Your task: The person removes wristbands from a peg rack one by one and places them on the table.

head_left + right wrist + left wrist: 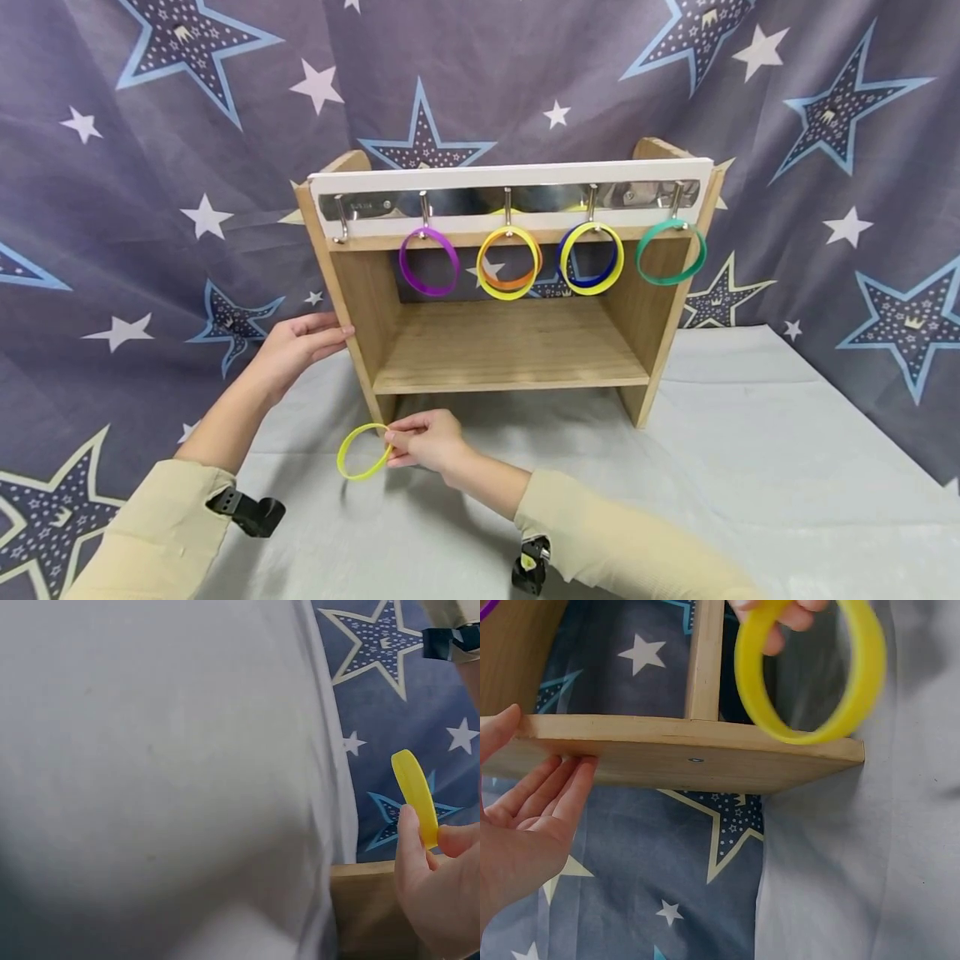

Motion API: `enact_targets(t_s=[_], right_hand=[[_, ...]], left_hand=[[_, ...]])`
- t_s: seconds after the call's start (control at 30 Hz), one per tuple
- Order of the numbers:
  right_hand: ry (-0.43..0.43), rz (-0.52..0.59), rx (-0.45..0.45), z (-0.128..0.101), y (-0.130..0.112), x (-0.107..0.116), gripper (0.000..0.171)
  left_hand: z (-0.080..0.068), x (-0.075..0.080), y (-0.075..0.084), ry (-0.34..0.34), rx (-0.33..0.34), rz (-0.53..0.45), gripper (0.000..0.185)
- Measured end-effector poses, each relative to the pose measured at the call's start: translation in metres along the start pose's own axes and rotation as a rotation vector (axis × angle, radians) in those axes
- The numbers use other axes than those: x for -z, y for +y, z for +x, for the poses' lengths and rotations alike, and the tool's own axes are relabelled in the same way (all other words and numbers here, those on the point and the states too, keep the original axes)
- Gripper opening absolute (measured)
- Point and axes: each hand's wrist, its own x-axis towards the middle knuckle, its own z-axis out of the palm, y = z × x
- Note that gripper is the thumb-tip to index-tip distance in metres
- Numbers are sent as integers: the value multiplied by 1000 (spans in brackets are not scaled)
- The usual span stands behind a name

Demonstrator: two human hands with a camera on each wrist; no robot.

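Yellow ring [417, 799] pinched at its right edge between thumb and fingers of right hand [429, 440], low, just in front of the foot of the left side panel [365, 308] of a wooden rack [510, 333]. In left wrist view, blurred and overlapping the panel's front edge; unable to tell whether touching the wood. Left hand [300, 346]: fingers nearly straight, tips against the outer face of same panel, thumb apart from them at the front edge. Across rack top: white board [525, 173] bearing a shiny metal strip [465, 202] with five hooks [507, 207]. Hung from these, counting from left: on the second, purple ring [431, 291]; on the third, hung yellow ring [508, 295] together with orange ring [506, 284]; on the fourth, another yellow ring [592, 289] with dark blue ring [562, 258]; on the fifth, green ring [667, 281]. Below the hooks, wooden shelf board [510, 367] between the two side panels. Rack standing on pale grey cloth [750, 450], backed by star-print curtain [247, 167]. Cream sleeves [157, 517] on both arms, black mount [251, 512] at each.
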Motion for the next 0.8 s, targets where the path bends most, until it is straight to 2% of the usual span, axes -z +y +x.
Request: enact_targets(t_s=[0.43, 0.8], right_hand=[[26, -116, -54, 1, 26, -2, 17], [23, -97, -60, 2, 33, -6, 15]], left_hand=[[0, 0, 0, -4, 13, -3, 64], [2, 1, 0, -6, 5, -3, 63]])
